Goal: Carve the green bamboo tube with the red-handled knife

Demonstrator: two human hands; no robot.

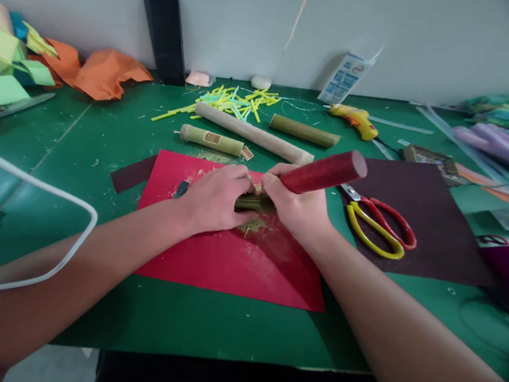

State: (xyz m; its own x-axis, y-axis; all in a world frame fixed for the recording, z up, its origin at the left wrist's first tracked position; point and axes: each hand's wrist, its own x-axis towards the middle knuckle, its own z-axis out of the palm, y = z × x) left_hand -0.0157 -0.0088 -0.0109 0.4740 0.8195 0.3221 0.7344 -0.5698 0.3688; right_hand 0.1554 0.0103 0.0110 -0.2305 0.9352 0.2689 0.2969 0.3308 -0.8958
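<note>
My left hand [220,197] is wrapped over a green bamboo piece [250,202], holding it down on a red sheet [229,266]. In my right hand [300,210] is a tool with a thick red wooden handle [323,172], tilted up to the right. Its working end is hidden by my fingers, close to the bamboo. Pale shavings [251,225] lie around the bamboo. The fingertips of both hands nearly meet.
Behind the sheet lie a notched bamboo tube [212,140], a pale stick [253,132], another bamboo piece [304,131] and yellow-green strips [231,102]. Scissors [379,227] rest on dark paper [440,227] at right. A white cable [57,186] curves over the left forearm.
</note>
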